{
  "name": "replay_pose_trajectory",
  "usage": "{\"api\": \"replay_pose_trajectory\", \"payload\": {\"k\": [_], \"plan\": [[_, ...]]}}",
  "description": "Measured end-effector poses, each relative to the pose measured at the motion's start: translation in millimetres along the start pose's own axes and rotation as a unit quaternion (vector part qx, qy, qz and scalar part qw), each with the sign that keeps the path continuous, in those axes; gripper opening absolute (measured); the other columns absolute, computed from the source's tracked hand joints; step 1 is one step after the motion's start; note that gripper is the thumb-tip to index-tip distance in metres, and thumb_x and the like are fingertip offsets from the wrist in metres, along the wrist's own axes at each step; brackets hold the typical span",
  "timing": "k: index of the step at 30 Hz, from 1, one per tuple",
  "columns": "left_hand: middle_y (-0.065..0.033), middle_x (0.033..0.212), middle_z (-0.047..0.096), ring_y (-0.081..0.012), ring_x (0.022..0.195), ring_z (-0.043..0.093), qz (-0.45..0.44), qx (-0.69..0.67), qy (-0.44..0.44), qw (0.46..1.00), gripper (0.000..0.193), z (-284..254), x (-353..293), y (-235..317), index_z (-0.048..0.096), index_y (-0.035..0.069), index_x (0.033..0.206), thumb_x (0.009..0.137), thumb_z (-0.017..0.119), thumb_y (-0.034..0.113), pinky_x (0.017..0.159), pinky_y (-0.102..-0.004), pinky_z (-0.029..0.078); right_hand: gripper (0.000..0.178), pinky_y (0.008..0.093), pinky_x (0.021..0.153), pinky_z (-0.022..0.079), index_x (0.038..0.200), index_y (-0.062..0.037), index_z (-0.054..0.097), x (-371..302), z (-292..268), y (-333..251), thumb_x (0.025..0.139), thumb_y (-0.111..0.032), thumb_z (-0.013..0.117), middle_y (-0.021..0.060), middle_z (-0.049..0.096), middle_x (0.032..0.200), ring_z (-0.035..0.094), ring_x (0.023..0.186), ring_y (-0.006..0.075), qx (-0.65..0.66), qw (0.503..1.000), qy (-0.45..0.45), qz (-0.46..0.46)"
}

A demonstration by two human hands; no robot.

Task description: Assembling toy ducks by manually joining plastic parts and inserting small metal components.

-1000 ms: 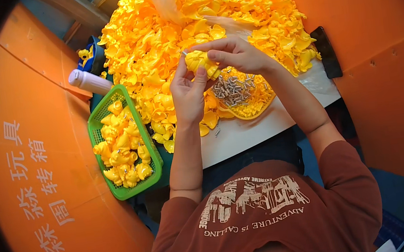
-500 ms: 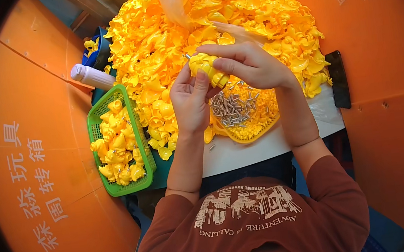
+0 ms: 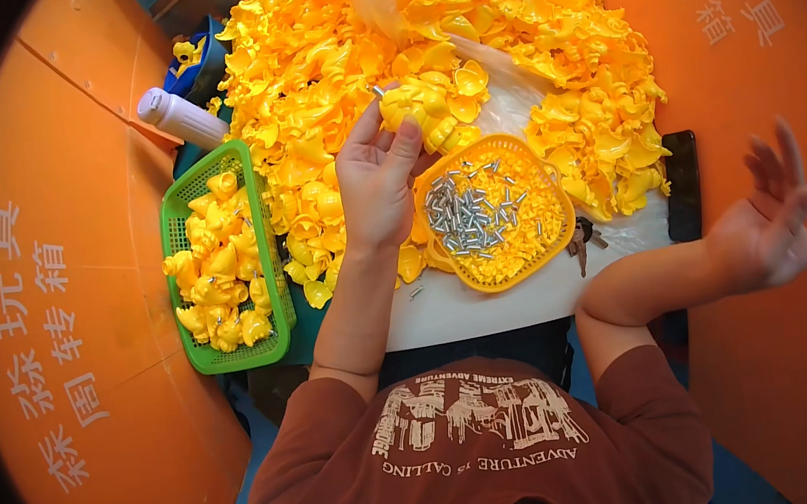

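In our left hand we hold a yellow piece with a metal pin; our right hand spreads past the right edge of the surface. A yellow basket with silvery pins sits near the front edge, a green basket of moulded figures at the near left corner.

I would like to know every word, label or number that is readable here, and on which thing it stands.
I do not copy out wording, only where it stands:
Left orange panel: two lines of large pale characters, clear.
Right orange panel: two similar lines, near the top.
Brown T-shirt: pale lettering, upside down in view; its smallest line is tiny.
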State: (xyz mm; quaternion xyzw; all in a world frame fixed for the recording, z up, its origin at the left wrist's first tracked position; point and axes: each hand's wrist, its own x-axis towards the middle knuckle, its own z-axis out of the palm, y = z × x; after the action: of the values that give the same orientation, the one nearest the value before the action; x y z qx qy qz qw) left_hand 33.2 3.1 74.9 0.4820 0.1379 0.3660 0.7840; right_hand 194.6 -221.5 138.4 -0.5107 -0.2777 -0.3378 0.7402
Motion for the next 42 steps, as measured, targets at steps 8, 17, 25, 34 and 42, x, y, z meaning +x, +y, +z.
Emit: {"api": "replay_pose_trajectory", "payload": {"k": [8,17,25,34,42], "plan": [[-0.0147,0.115,0.054,-0.0191,0.101,0.057,0.046,0.006,-0.034,0.998,0.051,11,-8,5,0.033,-0.008,0.13,0.087,0.057,0.006,0.087,-0.0305,0.048,0.032,0.0313,0.096,0.037,0.117,0.002,0.055,-69,102,11,0.086,-0.005,0.055,0.016,0.054,0.122,0.048,0.117,0.0234,0.033,0.869,-0.484,0.094],[-0.0151,0.12,0.05,-0.0167,0.101,0.055,0.106,0.083,-0.081,0.988,0.055,3,-6,10,0.029,-0.01,0.132,0.087,0.057,0.004,0.087,-0.0286,0.047,0.034,0.0329,0.1,0.034,0.12,0.0012,0.053,-88,117,21,0.087,-0.003,0.053,0.0186,0.05,0.126,0.043,0.123,0.0274,0.152,0.824,-0.515,0.18],[-0.0153,0.121,0.05,-0.0159,0.099,0.056,0.12,0.131,-0.05,0.983,0.056,1,-12,13,0.028,-0.01,0.133,0.088,0.056,0.007,0.084,-0.0258,0.048,0.033,0.0307,0.095,0.04,0.116,0.0027,0.056,-88,117,22,0.083,0.001,0.058,0.0199,0.054,0.121,0.049,0.117,0.0245,0.126,0.813,-0.546,0.16],[-0.0101,0.101,0.06,-0.0152,0.09,0.06,-0.048,-0.134,0.028,0.989,0.036,-1,-3,9,0.047,-0.004,0.122,0.092,0.052,0.015,0.078,-0.0271,0.051,0.067,0.035,0.095,0.04,0.128,-0.0015,0.043,-102,127,5,0.069,-0.012,0.074,0.021,0.049,0.125,0.048,0.117,0.0334,0.014,0.844,-0.533,0.063],[-0.0088,0.1,0.062,-0.0159,0.09,0.06,-0.059,-0.23,0.071,0.969,0.032,-1,-3,-8,0.05,-0.001,0.118,0.092,0.051,0.017,0.078,-0.0295,0.051,0.06,0.0332,0.083,0.048,0.123,-0.0026,0.048,-96,120,14,0.069,-0.012,0.073,0.0196,0.051,0.124,0.055,0.108,0.0319,-0.051,0.817,-0.574,-0.028]]}}
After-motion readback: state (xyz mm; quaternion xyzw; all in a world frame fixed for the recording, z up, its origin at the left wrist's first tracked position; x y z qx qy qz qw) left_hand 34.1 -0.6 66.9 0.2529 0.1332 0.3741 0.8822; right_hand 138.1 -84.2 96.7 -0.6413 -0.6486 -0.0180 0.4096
